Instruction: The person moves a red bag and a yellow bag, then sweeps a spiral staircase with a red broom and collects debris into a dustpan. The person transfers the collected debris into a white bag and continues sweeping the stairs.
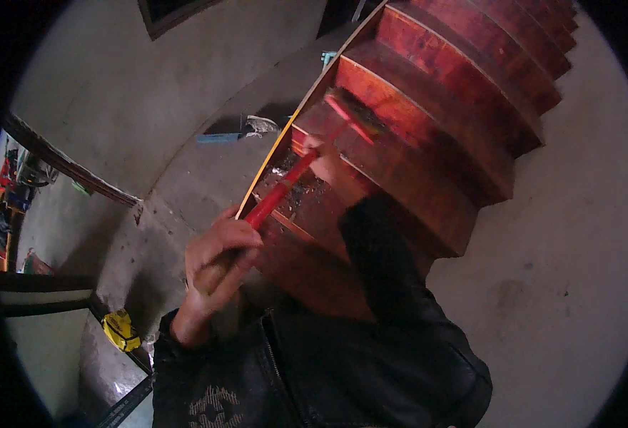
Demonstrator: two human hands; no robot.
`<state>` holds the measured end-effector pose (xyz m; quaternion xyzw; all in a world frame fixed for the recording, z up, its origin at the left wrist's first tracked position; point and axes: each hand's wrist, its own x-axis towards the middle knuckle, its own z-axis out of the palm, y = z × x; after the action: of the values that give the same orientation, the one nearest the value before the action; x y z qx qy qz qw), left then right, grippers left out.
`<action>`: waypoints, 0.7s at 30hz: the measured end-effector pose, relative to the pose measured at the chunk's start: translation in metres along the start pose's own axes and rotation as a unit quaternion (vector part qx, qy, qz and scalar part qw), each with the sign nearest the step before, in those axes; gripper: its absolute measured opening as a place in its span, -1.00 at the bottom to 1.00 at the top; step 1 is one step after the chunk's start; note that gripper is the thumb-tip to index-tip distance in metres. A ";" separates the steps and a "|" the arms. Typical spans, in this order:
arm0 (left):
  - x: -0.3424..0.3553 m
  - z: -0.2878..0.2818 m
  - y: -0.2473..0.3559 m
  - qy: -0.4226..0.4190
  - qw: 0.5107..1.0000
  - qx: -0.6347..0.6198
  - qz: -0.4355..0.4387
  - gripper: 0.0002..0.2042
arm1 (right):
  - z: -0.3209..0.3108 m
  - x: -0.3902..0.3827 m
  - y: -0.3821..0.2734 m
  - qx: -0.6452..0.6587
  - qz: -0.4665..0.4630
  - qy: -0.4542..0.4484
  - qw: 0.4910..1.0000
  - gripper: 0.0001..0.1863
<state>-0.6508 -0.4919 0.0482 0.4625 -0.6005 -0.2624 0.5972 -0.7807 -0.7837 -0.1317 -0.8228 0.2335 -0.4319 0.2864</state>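
A broom (283,187) with a red handle slants across the wooden stairs. My left hand (221,251) is closed around the handle's lower end, nearest my body. Farther up, my right hand (319,161) grips the handle close to the broom's head; it is somewhat blurred. The red-backed broom head (350,118) with dark bristles rests on or just above a tread, against the riser behind; I cannot tell which. Beneath the handle, dark debris (301,196) with a few pale bits lies on a lower tread, by its left edge.
Reddish-brown stairs (428,135) climb to the upper right, with a yellowish strip (271,158) along their left side. A shoe (262,125) and a blue flat object (218,138) lie on the floor. A yellow package (120,329) sits at lower left. A pale wall (542,285) borders the right.
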 end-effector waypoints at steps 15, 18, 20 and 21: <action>-0.027 -0.037 0.027 0.138 0.973 0.153 0.108 -0.92 | 0.027 0.002 -0.048 -0.049 0.069 -0.141 0.986 -0.95; -0.028 -0.056 0.056 0.150 0.974 -0.001 0.171 -0.83 | 0.011 0.008 -0.111 -0.099 0.003 -0.081 0.992 -0.95; -0.016 -0.041 0.049 0.138 0.978 0.109 0.116 -0.90 | -0.009 0.011 -0.107 -0.138 0.066 -0.062 0.986 -0.96; -0.014 -0.022 0.035 0.166 0.977 0.129 0.036 -0.92 | -0.021 0.010 -0.070 -0.073 0.076 -0.058 0.993 -0.95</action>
<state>-0.6400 -0.4595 0.0753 0.5511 -0.5380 -0.0805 0.6328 -0.7835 -0.7451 -0.0688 -0.8451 0.3092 -0.3423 0.2702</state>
